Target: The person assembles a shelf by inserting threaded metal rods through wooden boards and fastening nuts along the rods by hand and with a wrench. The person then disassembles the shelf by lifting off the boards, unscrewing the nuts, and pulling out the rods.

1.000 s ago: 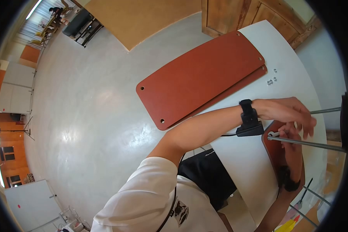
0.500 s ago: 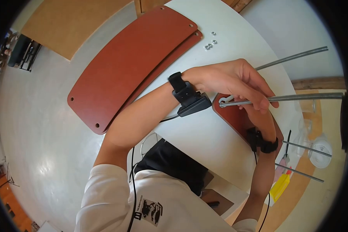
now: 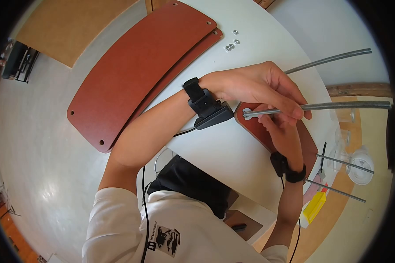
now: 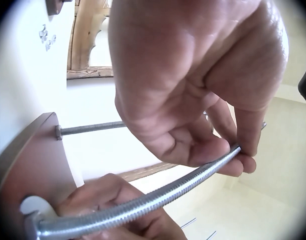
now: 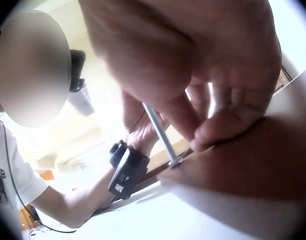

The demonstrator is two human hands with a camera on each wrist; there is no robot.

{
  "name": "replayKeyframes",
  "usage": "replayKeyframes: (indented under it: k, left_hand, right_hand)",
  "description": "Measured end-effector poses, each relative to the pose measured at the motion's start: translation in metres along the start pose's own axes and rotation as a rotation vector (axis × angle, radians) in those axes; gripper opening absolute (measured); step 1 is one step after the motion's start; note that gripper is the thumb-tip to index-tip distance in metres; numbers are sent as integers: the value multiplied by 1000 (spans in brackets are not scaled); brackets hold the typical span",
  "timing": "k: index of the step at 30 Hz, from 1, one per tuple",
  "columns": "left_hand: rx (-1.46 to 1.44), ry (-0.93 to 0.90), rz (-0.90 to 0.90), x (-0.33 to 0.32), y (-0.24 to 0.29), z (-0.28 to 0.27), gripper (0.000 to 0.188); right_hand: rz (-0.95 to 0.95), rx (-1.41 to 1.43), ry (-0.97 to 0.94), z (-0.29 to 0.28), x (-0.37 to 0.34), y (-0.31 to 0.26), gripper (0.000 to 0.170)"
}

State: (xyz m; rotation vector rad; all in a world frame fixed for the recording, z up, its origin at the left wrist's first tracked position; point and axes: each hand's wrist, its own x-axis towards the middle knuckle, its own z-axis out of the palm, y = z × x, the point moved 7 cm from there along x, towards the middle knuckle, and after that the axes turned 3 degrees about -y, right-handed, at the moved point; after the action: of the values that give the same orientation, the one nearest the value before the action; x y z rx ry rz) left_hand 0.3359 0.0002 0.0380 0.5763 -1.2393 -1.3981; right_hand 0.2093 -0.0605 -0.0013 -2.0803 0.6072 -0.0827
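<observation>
My left hand pinches a long threaded rod partway along its length, between thumb and fingers. The rod rises from the corner of a reddish-brown board with rounded corners. Around the rod's foot sits the pale metal head of a wrench. My right hand is low over the board beside that foot, fingers curled on the wrench's handle, which they mostly hide. In the right wrist view the right fingertips come right down to the board, next to the rod.
Three more threaded rods stand on the board, one behind and two nearer my right forearm. Several small nuts lie on the white table. Two similar boards are stacked at the left. A yellow object lies beyond the right arm.
The head view has swung to the right. My left hand, loosely spread over the rod's lower part a second ago, now pinches the rod farther up. The right hand stays by its foot.
</observation>
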Motion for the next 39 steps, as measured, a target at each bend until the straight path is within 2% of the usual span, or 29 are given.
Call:
replayKeyframes:
  k: [3,5,9,11,18,20,21,23,25,27,29,31,33,35,37,39]
  left_hand:
    - [-92,-19,50,3,-5,3,29]
    - [-79,-5,46,2,-5,2,28]
    - [-3,30,21,-1,1,2,26]
    - [-15,33,13,0,-1,3,25]
    - [-6,-12,25,2,-6,3,27]
    - [22,-18,8,-1,0,5,27]
    - [52,-5,-15,-2,1,4,26]
    - [25,-4,53,-2,-1,6,29]
    - [32,-13,64,1,4,6,35]
    - [-24,-69,103,2,-7,-4,27]
    - [86,10,106,1,-8,-9,34]
    - [81,15,120,4,-11,-9,43]
    - [36,-19,53,3,-18,-6,48]
    - [93,80,119,-3,-15,-15,50]
    - [127,15,71,-1,-15,-10,53]
    - [208,42,136,2,-13,-9,55]
  right_hand:
    - [3,19,53,6,-7,-2,21]
    - [-61,-14,121,8,-10,-7,21]
    - [-37,-50,149,11,-13,-8,20]
    - [-106,-76,198,13,-16,-7,20]
    - [-138,-71,221,11,-17,-9,19]
    - [43,38,141,2,-16,12,18]
    - [63,15,183,-6,-19,13,18]
    - [0,196,221,-12,-26,4,16]
    - [58,196,265,-18,-44,5,15]
    - [123,214,299,-25,-69,17,14]
    - [89,242,329,-33,-96,24,13]
    - [110,238,404,-48,-125,38,12]
    - [222,200,562,-67,-159,58,13]
    - [245,183,665,-77,-193,69,13]
    - [288,199,788,-91,-235,91,14]
    - [287,216,894,-101,-272,103,15]
